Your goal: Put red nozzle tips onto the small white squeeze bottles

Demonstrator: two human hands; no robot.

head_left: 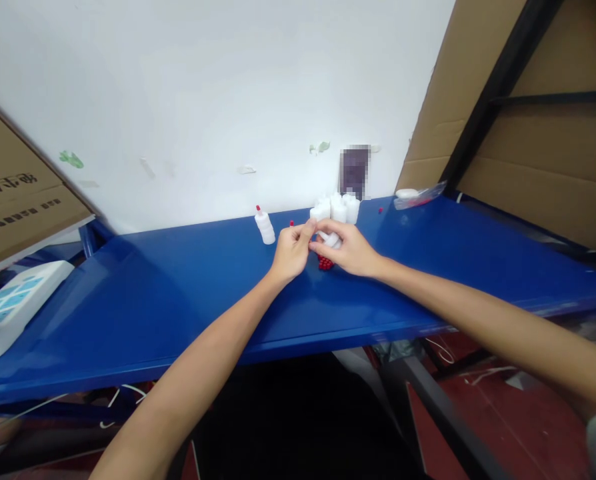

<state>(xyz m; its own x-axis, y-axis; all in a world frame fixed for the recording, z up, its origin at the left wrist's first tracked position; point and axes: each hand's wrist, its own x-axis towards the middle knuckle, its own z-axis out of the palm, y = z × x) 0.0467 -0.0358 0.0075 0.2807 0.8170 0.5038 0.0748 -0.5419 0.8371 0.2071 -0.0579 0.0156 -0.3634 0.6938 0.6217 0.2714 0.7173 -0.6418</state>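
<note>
My right hand is closed around a small white squeeze bottle, held tilted with its narrow nozzle toward the left. Close against that nozzle, my left hand has thumb and fingers pinched together; whatever is between them is hidden. Beneath the hands lies a pile of small red caps, partly covered. Several white bottles stand grouped just behind. To the left, a white bottle with a red tip stands upright, and another red tip shows behind my left hand.
All this is on a blue table against a white wall. One loose red cap and a clear plastic bag lie at the back right. A white device with blue panels sits at the left edge. Cardboard and a dark frame border the right.
</note>
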